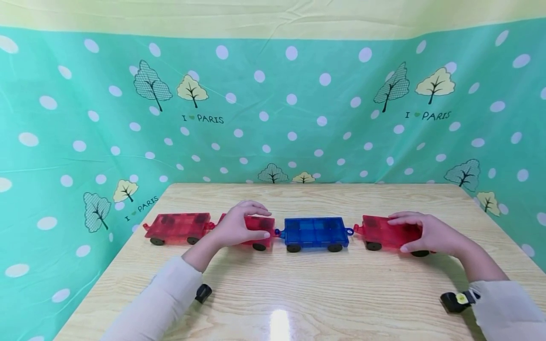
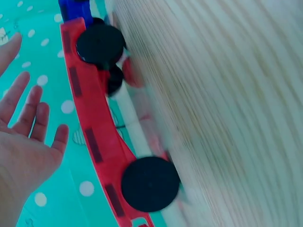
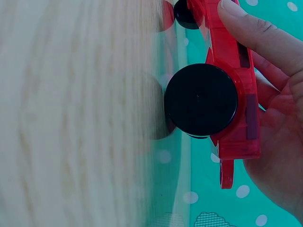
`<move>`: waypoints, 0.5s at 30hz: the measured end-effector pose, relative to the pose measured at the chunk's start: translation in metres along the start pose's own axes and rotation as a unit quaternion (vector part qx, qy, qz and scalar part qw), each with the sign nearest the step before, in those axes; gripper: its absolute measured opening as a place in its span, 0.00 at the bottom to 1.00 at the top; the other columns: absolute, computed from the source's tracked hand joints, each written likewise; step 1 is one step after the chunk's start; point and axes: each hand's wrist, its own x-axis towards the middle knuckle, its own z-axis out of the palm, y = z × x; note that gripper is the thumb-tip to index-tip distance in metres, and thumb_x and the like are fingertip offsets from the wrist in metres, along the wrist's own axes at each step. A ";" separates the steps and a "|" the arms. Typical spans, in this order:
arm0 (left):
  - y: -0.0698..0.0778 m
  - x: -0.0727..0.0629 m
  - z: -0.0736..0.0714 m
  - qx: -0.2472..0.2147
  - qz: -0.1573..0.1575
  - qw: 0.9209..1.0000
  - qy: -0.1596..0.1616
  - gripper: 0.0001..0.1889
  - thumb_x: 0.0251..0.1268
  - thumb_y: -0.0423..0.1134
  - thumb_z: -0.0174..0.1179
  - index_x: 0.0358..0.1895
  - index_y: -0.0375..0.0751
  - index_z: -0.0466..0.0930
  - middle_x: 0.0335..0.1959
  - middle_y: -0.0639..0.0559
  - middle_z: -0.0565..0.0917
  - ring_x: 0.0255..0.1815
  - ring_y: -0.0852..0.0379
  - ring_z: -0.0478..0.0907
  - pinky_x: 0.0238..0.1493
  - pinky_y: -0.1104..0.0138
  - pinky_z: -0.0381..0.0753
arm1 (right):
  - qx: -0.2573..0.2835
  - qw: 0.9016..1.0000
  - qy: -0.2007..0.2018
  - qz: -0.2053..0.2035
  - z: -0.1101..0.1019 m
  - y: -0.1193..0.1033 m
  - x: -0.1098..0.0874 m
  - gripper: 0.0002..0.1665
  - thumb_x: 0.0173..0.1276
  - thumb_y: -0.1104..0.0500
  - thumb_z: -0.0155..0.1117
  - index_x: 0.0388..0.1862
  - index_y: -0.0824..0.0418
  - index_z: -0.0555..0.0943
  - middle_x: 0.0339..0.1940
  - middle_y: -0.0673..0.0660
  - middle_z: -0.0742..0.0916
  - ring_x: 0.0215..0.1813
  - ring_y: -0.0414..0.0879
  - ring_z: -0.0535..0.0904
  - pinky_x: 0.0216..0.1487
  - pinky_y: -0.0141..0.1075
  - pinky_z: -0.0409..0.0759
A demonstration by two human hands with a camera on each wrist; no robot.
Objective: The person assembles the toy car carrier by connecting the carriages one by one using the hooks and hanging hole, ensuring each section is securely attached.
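Red and blue translucent toy train cars with black wheels stand in a row on the table. My left hand hovers with spread, bent fingers above the second red car; the left wrist view shows the fingers apart from the car's side. To its right, the blue car sits with its left end meeting that red car's coupling. My right hand grips the rightmost red car, thumb on the near side. This car's hook lies close to the blue car's ring; whether they are linked I cannot tell.
Another red car stands at the far left, its coupling meeting the second red car. The wooden table ends at a green dotted cloth behind and at the sides. Black wrist devices show below both sleeves.
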 end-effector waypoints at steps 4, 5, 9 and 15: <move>0.009 0.001 0.005 -0.003 0.009 1.000 0.011 0.24 0.49 0.47 0.77 0.52 0.46 0.85 0.53 0.58 0.77 0.60 0.55 0.69 0.59 0.50 0.73 | 0.002 1.000 0.000 0.000 0.001 0.001 0.000 0.40 0.49 0.53 0.81 0.62 0.60 0.79 0.68 0.69 0.70 0.64 0.69 0.63 0.44 0.40 0.80; 0.012 0.001 0.006 -0.003 0.010 1.000 0.012 0.24 0.48 0.47 0.77 0.52 0.47 0.85 0.52 0.58 0.77 0.60 0.55 0.69 0.59 0.50 0.74 | 0.002 1.000 0.001 0.000 0.001 0.001 0.000 0.40 0.49 0.53 0.81 0.62 0.59 0.79 0.68 0.69 0.70 0.64 0.69 0.63 0.45 0.40 0.80; 0.021 0.002 0.011 -0.006 0.010 1.000 0.007 0.24 0.48 0.48 0.77 0.52 0.51 0.84 0.53 0.59 0.77 0.60 0.55 0.69 0.59 0.49 0.74 | -0.001 1.000 0.001 -0.002 0.001 0.002 0.000 0.40 0.49 0.52 0.81 0.62 0.59 0.79 0.67 0.69 0.71 0.65 0.69 0.62 0.45 0.40 0.80; 0.033 0.006 0.017 -0.015 0.013 1.000 0.001 0.24 0.49 0.46 0.76 0.52 0.51 0.84 0.53 0.59 0.77 0.61 0.55 0.68 0.59 0.48 0.73 | -0.001 1.000 0.001 -0.002 0.000 0.001 -0.001 0.40 0.49 0.53 0.81 0.62 0.60 0.79 0.68 0.69 0.70 0.65 0.70 0.62 0.45 0.40 0.80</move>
